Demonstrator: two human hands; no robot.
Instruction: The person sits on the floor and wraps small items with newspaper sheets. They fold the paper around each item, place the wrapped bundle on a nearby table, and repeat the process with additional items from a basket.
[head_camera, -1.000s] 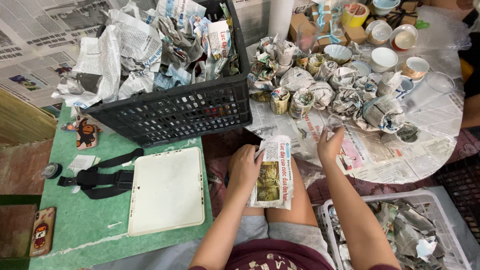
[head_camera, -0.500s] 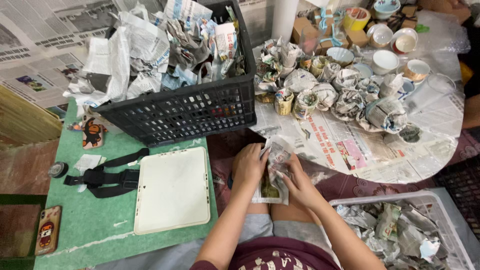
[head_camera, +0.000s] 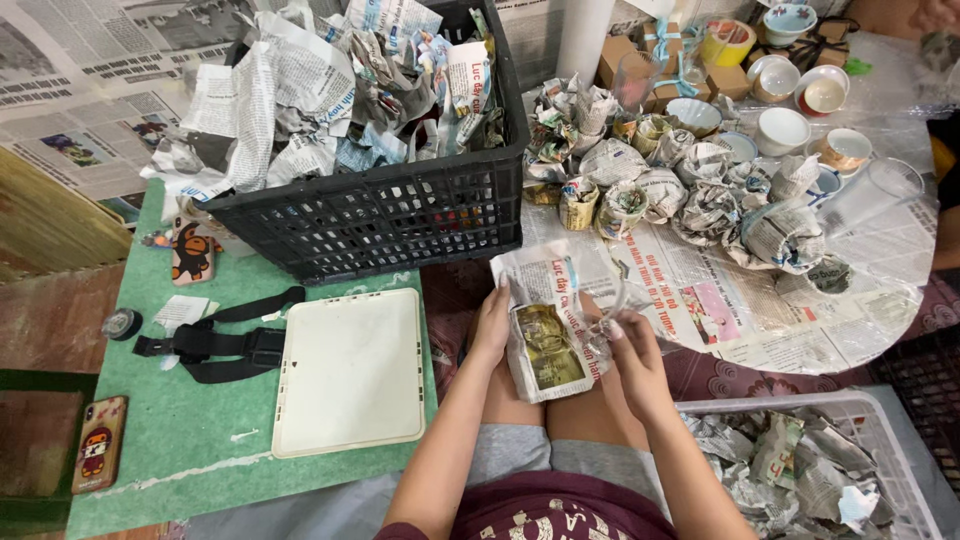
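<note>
over her lap, both hands fold a newspaper sheet (head_camera: 545, 335) around a clear glass (head_camera: 607, 300).
left hand (head_camera: 492, 325) pinches the limp paper's edge; right hand (head_camera: 632, 355) cups the bundle — light, slippery, breakable, best held around its body.

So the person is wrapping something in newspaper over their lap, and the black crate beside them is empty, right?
Not quite. The head view shows the black crate piled full of crumpled newspaper. The rest holds: both hands, left hand and right hand, hold a newspaper sheet over the lap.
</note>
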